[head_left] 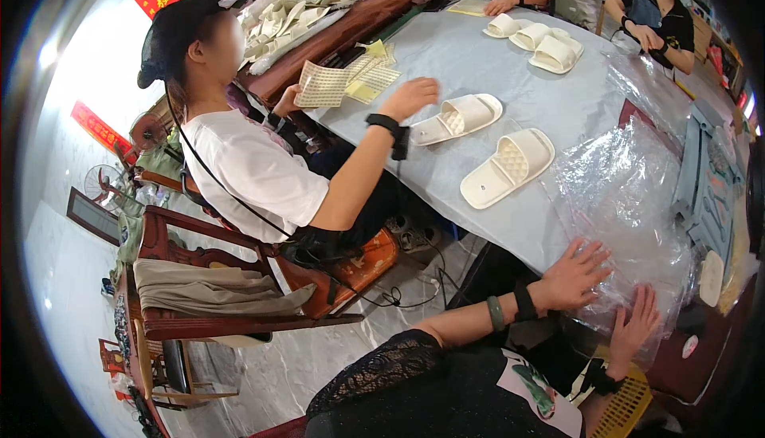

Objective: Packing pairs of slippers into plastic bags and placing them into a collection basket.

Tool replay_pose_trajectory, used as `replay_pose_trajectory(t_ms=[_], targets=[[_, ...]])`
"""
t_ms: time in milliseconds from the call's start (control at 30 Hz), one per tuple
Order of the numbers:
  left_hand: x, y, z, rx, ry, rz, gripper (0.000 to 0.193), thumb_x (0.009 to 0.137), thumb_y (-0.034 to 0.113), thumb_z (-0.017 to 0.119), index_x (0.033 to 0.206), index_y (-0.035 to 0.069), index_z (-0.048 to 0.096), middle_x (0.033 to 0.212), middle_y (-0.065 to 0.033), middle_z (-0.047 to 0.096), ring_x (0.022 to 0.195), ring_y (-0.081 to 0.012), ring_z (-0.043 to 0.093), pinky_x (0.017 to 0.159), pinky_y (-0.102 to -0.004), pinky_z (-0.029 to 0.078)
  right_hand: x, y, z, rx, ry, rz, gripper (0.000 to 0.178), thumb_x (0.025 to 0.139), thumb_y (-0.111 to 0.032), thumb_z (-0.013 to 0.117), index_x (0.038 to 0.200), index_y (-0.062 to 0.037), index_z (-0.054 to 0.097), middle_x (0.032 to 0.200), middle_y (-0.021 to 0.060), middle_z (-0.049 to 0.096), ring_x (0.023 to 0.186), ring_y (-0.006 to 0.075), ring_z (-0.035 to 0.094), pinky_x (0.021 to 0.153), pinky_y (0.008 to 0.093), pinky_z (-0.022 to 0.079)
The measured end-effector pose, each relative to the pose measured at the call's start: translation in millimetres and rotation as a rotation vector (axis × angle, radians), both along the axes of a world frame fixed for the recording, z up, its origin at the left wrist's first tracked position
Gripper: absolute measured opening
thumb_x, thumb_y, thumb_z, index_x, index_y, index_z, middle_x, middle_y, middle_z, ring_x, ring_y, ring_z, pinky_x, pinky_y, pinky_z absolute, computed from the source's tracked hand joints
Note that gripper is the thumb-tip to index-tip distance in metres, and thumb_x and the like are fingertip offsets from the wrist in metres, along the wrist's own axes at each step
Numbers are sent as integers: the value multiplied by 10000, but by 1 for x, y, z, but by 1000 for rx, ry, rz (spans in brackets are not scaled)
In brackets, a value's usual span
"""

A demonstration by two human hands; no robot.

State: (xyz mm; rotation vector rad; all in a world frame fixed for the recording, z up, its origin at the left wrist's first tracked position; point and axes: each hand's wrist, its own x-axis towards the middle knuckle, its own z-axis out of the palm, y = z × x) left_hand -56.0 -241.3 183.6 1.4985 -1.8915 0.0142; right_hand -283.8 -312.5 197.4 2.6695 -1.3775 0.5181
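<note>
Both my hands rest on a heap of clear plastic bags (pixel 629 191) at the table's near right. My left hand (pixel 575 275), with a bangle and a black band at its wrist, has its fingers spread over the film. Closer to me, my right hand (pixel 635 325) lies with its fingers stretched out on the same plastic. Beyond the bags, a cream slipper (pixel 496 186) with a quilted strap sits on the grey-white table cover. Another cream slipper (pixel 470 113) is farther off, near a co-worker's hand.
On the left, a seated co-worker (pixel 247 151) holds a sticker sheet (pixel 323 85). Several slippers (pixel 555 53) lie at the far side, where other people sit. A grey metal device (pixel 705 191) stands right of the bags. A wooden chair (pixel 255 322) is at left; a yellow basket (pixel 625 408) sits below.
</note>
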Motion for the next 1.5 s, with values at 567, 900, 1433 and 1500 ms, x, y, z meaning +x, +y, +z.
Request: replay_pose_trajectory(t_ms=[567,900,1433,1500], targets=[[4,6,10,92,32,-27,519,821,317,599,1268,69,506,1441,-175,339,1373,-356,234,1107,-548,120,2,1,2,34,35,-12,552,885,-300,500,1393,-116,386,1461,105,342,1370,287,271,1098,511,148],[0,-2,1,-19,79,-15,618,675,277,692,1227,52,526,1394,-195,388,1340,-381,281,1090,-588,150,-11,-9,-12,-86,77,42,535,926,-341,411,1401,-97,376,1466,103,347,1362,289,297,1089,498,162],[1,-6,2,-13,131,-30,625,642,295,721,1185,32,555,1386,-208,391,1345,-398,265,1083,-603,148,-1,-5,4,-40,141,2,534,934,-325,399,1408,-82,360,1470,127,328,1364,298,283,1097,500,156],[0,-4,5,-5,133,-30,629,640,288,721,1189,30,553,1388,-210,388,1345,-397,265,1084,-600,152,-4,-7,1,-13,123,10,541,930,-330,411,1408,-81,360,1468,126,331,1363,297,284,1099,502,150]])
